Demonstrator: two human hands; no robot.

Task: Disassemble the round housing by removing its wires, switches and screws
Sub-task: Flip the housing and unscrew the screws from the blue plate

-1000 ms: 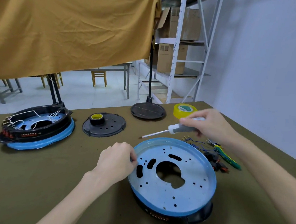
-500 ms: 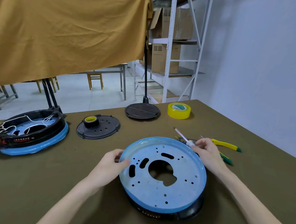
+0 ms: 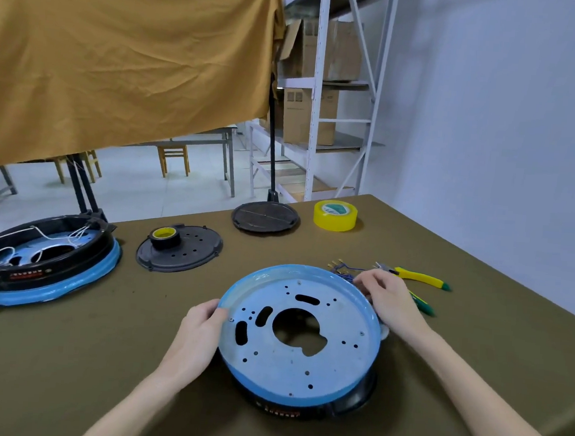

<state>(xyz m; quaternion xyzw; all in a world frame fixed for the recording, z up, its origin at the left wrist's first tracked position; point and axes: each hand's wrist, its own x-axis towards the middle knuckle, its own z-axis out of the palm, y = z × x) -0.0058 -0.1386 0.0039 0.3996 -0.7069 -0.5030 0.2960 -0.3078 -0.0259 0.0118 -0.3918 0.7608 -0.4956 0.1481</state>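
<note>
Head view, housing: I see the housing [image 3: 300,334] lying flat on the table [image 3: 65,355] in front of me, blue-rimmed plate up, black base under it.
Head view, left hand: my left hand [image 3: 199,334] grips the left rim of the housing, thumb on the plate's edge.
Head view, right hand: my right hand [image 3: 389,301] lies on the far right rim with its fingers bent; I cannot tell whether it holds anything.
Head view, wires: a loose bundle of wires [image 3: 342,269] lies just beyond that hand.
Head view, pliers: yellow-handled pliers [image 3: 418,279] lie to the right of the wires.
Head view, second housing: it [image 3: 43,258] sits far left, white wires inside.
Head view, cover: a black cover [image 3: 180,253] carries a small tape roll [image 3: 164,237].
Head view, disc: a dark disc [image 3: 265,216] lies at the far edge.
Head view, tape: yellow tape [image 3: 335,215] stands beside the disc.
</note>
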